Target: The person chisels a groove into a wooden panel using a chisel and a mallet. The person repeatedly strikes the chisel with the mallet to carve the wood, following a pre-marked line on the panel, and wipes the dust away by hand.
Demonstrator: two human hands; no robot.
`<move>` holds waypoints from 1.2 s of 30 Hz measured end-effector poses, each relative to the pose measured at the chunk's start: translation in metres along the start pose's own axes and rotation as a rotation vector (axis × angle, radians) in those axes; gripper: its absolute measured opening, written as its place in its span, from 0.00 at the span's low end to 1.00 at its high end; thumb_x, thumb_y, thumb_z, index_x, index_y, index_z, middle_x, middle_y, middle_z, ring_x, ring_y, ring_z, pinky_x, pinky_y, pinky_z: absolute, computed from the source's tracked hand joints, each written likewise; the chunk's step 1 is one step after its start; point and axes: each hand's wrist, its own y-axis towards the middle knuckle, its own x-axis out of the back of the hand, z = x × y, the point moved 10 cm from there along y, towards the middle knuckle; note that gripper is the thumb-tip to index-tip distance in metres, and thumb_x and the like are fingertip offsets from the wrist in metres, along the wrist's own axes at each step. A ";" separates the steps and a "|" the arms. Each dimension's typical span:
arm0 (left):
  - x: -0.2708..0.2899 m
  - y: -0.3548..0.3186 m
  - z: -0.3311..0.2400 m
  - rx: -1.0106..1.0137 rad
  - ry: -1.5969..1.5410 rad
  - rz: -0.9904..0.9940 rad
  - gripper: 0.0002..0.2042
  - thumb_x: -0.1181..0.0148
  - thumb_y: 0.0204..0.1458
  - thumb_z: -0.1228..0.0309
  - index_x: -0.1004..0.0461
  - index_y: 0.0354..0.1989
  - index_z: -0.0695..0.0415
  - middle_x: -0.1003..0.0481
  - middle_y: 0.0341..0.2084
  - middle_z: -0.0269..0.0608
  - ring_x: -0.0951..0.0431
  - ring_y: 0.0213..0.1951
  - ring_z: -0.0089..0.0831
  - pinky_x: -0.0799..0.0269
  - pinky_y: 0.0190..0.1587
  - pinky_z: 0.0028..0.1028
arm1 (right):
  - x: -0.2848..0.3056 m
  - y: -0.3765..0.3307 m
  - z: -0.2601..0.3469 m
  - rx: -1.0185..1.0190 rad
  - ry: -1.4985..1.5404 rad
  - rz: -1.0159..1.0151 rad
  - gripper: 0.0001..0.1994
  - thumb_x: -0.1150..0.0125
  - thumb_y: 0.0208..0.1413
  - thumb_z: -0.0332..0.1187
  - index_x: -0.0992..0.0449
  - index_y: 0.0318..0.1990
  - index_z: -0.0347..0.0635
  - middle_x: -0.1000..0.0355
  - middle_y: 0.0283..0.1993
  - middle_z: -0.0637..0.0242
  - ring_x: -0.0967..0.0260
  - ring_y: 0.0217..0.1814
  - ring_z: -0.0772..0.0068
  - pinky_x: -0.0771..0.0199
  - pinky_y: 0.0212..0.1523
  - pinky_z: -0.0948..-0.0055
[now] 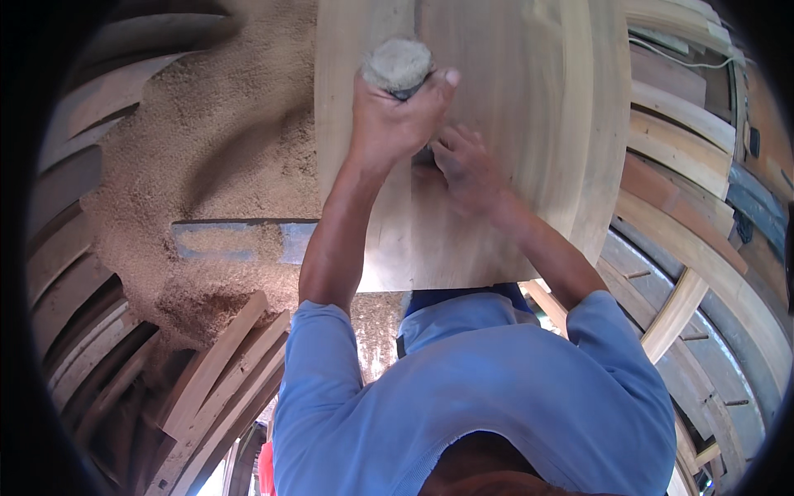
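A broad, pale wooden panel (496,107) lies in front of me, its near edge close to my waist. My left hand (395,124) is raised over its left half, closed round a tool with a round, pale, worn end (399,64) that faces up. A dark part shows just under that end; the rest is hidden by the fist. Lower and to the right, my right hand (470,165) is closed near the panel's surface. Its fingers are at a small dark thing (424,155), blurred and partly hidden, whose kind I cannot make out.
Sawdust or shavings (240,124) cover the ground to the left, where a grey bar (231,240) runs toward the panel. Stacked boards (83,256) line the left side. More planks (678,149) are piled at the right, with a slanting piece (674,314) among them.
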 end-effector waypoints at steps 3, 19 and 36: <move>-0.017 0.037 -0.036 -0.168 0.232 0.068 0.08 0.33 0.57 0.75 0.29 0.34 0.59 0.28 0.16 0.31 0.27 0.19 0.19 0.31 0.22 0.23 | 0.005 0.041 -0.030 0.028 0.011 -0.244 0.11 0.35 0.56 0.39 0.21 0.43 0.46 0.26 0.44 0.56 0.29 0.54 0.49 0.34 0.55 0.48; 0.003 0.067 -0.029 -0.156 0.235 -0.026 0.09 0.35 0.57 0.77 0.32 0.31 0.56 0.32 0.18 0.31 0.30 0.21 0.20 0.33 0.23 0.25 | 0.027 0.083 -0.024 0.058 -0.024 -0.233 0.10 0.34 0.55 0.38 0.21 0.42 0.48 0.26 0.42 0.61 0.29 0.52 0.51 0.33 0.52 0.53; -0.002 0.127 -0.024 -0.181 0.295 -0.045 0.09 0.36 0.59 0.74 0.31 0.30 0.56 0.31 0.16 0.29 0.28 0.20 0.21 0.32 0.24 0.25 | 0.048 0.150 -0.061 -0.061 -0.053 -0.106 0.15 0.35 0.53 0.37 0.22 0.46 0.42 0.25 0.47 0.55 0.30 0.56 0.46 0.34 0.60 0.49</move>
